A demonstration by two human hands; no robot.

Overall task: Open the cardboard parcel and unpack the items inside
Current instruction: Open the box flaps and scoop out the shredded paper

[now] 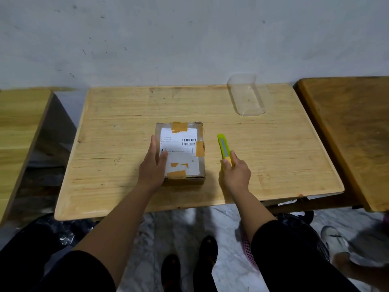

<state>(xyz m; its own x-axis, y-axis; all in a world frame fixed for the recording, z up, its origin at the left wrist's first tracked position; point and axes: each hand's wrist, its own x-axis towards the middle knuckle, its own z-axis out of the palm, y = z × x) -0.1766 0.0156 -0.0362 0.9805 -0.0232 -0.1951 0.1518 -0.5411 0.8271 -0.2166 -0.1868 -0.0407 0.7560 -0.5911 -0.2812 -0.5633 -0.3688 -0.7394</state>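
While my left hand (153,165) lies flat and open along the near left edge of the cardboard parcel (181,151), thumb on its white label (179,152), the box sits taped shut on the wooden table (117,144). Just to the right of it, my right hand (235,173) is clenched around the near end of a yellow-green utility knife (224,149), which points away from me. Beyond that hand, well apart, there's a clear plastic tray (246,98).

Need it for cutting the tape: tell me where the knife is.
In the head view, the yellow-green knife is in the right hand, on the table just right of the parcel.
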